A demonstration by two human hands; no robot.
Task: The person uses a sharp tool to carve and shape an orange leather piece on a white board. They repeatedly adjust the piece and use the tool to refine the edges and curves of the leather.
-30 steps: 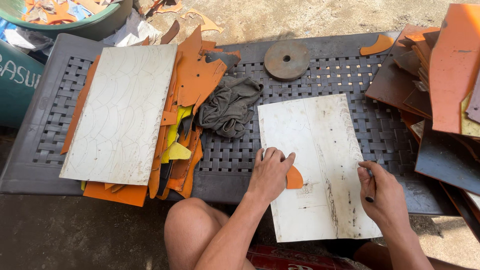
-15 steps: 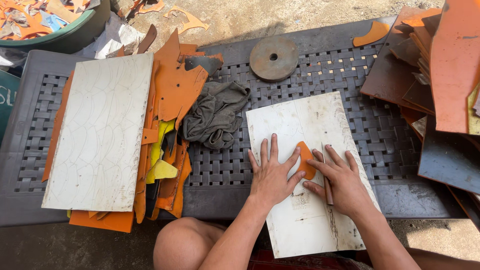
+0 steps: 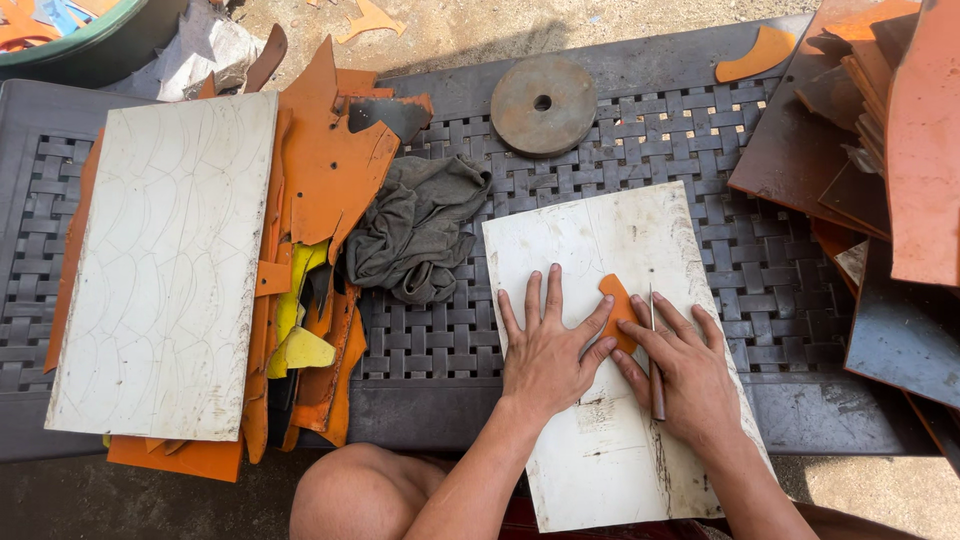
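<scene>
We press our left hand (image 3: 548,352) flat, fingers spread, on the small orange leather piece (image 3: 620,308) so it cannot slide on the white cutting board (image 3: 600,440) lying on the woven counter (image 3: 770,290). Our right hand (image 3: 690,375) closes around a thin knife (image 3: 655,360), blade against the piece's edge. A grey cloth (image 3: 415,235) and a metal disc (image 3: 543,104) lie beyond.

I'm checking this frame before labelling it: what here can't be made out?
Head view:
- orange piece: lower part hidden under both hands.
- thin tool: mostly covered by the right hand; its tip is too small to tell.
- white board: near end hidden by the arms.
</scene>
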